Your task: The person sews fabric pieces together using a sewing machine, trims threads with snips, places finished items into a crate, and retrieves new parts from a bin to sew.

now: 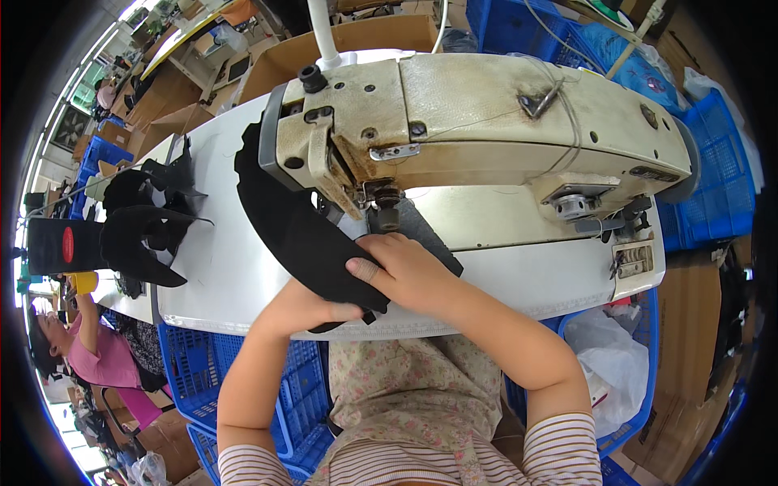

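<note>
A long curved piece of black fabric (296, 219) lies across the left end of the sewing machine (486, 105), partly beneath its head. At the fabric's near end, my left hand (312, 306) grips the edge, thumb on top and the other fingers hidden underneath. My right hand (397, 271) is closed on the same piece a little farther in, close to the needle area, its thumb wearing a light cover. A dark flap (425, 235) extends to the right of my right hand on the white table (365, 328).
Several black cut pieces (154, 227) lie on the left of the table. Blue crates (292, 389) stand below the front edge, one holding plastic bags (604, 356). More blue crates (717, 178) are at right. A person in pink (101, 348) sits far left.
</note>
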`<state>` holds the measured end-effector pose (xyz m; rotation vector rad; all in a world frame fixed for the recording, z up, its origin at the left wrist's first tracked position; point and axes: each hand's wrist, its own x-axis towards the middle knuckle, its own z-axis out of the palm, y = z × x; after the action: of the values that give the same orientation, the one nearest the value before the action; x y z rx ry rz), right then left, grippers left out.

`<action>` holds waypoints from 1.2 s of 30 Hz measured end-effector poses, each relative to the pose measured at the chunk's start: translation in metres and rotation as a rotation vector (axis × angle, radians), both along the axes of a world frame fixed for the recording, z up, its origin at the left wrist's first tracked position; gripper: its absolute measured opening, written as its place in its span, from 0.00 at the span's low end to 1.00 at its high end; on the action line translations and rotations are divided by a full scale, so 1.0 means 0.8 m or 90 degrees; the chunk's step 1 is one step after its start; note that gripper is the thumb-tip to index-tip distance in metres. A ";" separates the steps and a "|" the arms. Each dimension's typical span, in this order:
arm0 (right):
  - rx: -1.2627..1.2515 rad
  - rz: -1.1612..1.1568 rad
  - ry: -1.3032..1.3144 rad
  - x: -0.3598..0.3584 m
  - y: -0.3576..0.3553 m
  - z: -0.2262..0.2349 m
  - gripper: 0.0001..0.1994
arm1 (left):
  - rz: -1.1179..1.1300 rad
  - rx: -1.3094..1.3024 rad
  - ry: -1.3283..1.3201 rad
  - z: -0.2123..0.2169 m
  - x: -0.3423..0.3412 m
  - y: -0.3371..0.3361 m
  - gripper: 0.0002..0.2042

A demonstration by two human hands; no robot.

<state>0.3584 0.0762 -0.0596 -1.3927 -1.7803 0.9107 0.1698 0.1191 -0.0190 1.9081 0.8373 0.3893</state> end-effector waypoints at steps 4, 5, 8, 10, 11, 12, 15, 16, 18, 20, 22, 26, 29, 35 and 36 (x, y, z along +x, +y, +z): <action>0.103 -0.044 -0.012 -0.005 -0.001 -0.009 0.23 | 0.123 -0.322 -0.205 -0.005 -0.016 0.008 0.22; 0.056 -0.028 0.021 0.000 0.002 -0.009 0.22 | 0.151 -0.292 -0.106 -0.004 -0.009 0.008 0.23; 0.050 -0.010 -0.017 0.030 0.017 -0.011 0.19 | 0.140 -0.208 0.037 -0.009 -0.005 0.012 0.24; 0.136 -0.003 -0.153 0.047 0.027 -0.013 0.18 | 0.058 -0.132 0.035 -0.019 -0.010 0.018 0.25; 0.275 -0.022 -0.214 0.044 0.026 -0.023 0.17 | 0.059 -0.134 0.034 -0.026 -0.013 0.022 0.25; 0.273 -0.020 -0.214 0.043 0.020 -0.026 0.17 | 0.016 -0.081 0.012 -0.036 -0.015 0.027 0.25; 0.237 -0.014 -0.282 0.042 0.012 -0.034 0.17 | -0.018 -0.005 0.023 -0.040 -0.011 0.029 0.27; 0.251 -0.017 -0.306 0.046 0.011 -0.038 0.19 | -0.016 0.022 0.055 -0.037 -0.007 0.026 0.28; 0.259 -0.016 -0.327 0.050 0.009 -0.040 0.21 | -0.010 0.023 0.056 -0.035 -0.002 0.021 0.29; 0.257 0.002 -0.366 0.051 0.008 -0.032 0.22 | 0.000 0.027 0.058 -0.037 -0.001 0.018 0.29; 0.248 0.005 -0.364 0.050 0.010 -0.031 0.22 | 0.013 0.052 0.046 -0.040 -0.002 0.014 0.30; 0.259 -0.012 -0.378 0.049 0.011 -0.029 0.23 | 0.027 0.034 0.043 -0.040 0.000 0.011 0.30; 0.269 -0.023 -0.377 0.048 0.010 -0.034 0.22 | 0.062 0.127 -0.016 -0.049 0.001 0.010 0.23; 0.269 -0.019 -0.367 0.047 0.013 -0.034 0.22 | 0.057 0.099 -0.023 -0.052 0.000 0.012 0.21; 0.268 -0.018 -0.367 0.047 0.013 -0.035 0.22 | 0.054 0.105 -0.019 -0.052 0.000 0.012 0.20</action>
<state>0.3962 0.0868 -0.0874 -1.4736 -2.1955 0.0849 0.1698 0.1291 -0.0607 2.0171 0.8919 0.5529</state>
